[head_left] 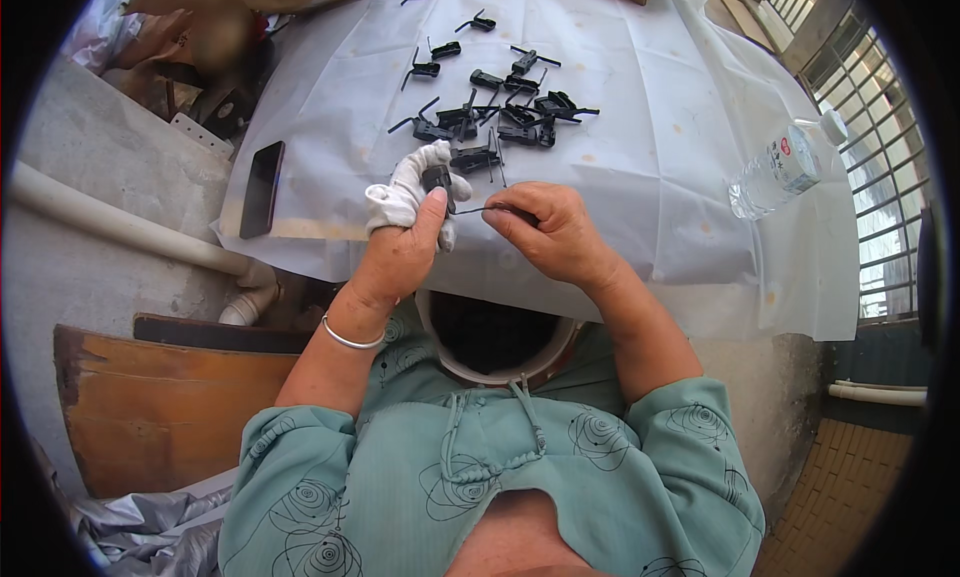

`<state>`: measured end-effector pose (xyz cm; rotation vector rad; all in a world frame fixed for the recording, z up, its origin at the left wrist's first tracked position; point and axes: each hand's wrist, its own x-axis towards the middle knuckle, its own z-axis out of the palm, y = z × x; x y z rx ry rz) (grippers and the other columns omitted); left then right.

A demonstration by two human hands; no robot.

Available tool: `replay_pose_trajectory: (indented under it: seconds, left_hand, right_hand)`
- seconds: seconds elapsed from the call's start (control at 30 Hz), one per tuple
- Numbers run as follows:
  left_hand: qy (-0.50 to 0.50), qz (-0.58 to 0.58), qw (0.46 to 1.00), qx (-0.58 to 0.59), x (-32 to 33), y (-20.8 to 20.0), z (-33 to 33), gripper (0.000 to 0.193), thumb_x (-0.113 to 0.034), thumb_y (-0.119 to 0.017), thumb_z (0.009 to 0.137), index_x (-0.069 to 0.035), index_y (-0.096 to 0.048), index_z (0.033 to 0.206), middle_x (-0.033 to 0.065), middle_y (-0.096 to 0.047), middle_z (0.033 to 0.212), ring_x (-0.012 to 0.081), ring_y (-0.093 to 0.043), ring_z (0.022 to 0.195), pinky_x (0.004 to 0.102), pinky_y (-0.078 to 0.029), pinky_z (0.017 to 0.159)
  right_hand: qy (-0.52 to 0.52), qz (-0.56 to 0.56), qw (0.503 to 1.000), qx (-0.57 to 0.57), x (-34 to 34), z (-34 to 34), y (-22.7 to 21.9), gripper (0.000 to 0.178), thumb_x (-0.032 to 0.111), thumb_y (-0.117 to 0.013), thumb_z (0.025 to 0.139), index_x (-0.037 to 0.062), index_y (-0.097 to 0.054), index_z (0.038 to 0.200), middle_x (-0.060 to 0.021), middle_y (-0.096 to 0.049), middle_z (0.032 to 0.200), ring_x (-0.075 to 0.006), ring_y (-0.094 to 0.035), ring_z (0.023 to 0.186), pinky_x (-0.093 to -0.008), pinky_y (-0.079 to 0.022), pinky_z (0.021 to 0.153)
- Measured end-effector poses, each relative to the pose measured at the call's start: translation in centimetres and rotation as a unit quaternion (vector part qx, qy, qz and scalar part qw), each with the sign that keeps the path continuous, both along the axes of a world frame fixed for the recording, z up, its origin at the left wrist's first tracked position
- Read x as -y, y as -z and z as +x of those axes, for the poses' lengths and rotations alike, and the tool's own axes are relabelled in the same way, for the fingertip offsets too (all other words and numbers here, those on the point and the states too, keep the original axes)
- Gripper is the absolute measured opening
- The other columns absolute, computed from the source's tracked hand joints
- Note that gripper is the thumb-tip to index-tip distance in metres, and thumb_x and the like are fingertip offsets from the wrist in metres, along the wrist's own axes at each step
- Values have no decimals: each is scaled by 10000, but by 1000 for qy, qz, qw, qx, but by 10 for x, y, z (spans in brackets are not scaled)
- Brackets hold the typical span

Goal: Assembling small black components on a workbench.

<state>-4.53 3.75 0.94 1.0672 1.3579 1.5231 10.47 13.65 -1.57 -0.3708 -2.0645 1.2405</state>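
Observation:
My left hand [408, 199], partly covered by a white glove with the thumb bare, is closed around a small black plastic part [437, 178]. My bare right hand [556, 229] pinches a thin dark rod-like piece [470, 211], whose thicker end lies under the fingers. Its thin end reaches to the lower edge of the black part; whether the two are joined I cannot tell. Just beyond my hands, several similar black plastic parts with thin arms [530, 132] lie in a loose cluster on the white sheet covering the table [640, 177].
A dark phone [262, 189] lies at the table's left edge. On the right is a clear plastic bottle [785, 167] with a white cap. Below the table's near edge, a round pale-rimmed bucket [470, 375] with a dark inside sits between my legs. A barred window [870, 157] borders the right side.

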Motion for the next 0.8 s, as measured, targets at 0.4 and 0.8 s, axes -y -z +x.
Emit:
replay_pose_trajectory:
  seconds: [0.4, 0.8]
  left_hand:
    - [84, -46, 981, -171, 4, -3, 8, 272, -59, -445, 823, -3, -455, 1088, 58, -498, 960, 141, -474, 878, 269, -406, 794]
    - [-18, 38, 954, -298, 23, 17, 24, 274, -22, -443, 803, 14, -436, 1075, 139, -528, 899, 239, -525, 833, 308, -429, 768]
  right_hand:
    - [-41, -105, 992, 59, 3, 1, -5, 212, 162, -555, 879, 4, -554, 737, 0, -472, 616, -81, -404, 582, -247, -367, 520]
    - [-28, 30, 998, 37, 27, -11, 4, 238, 160, -487, 883, -6, -516, 717, -194, -528, 644, -390, -502, 598, -413, -416, 552]
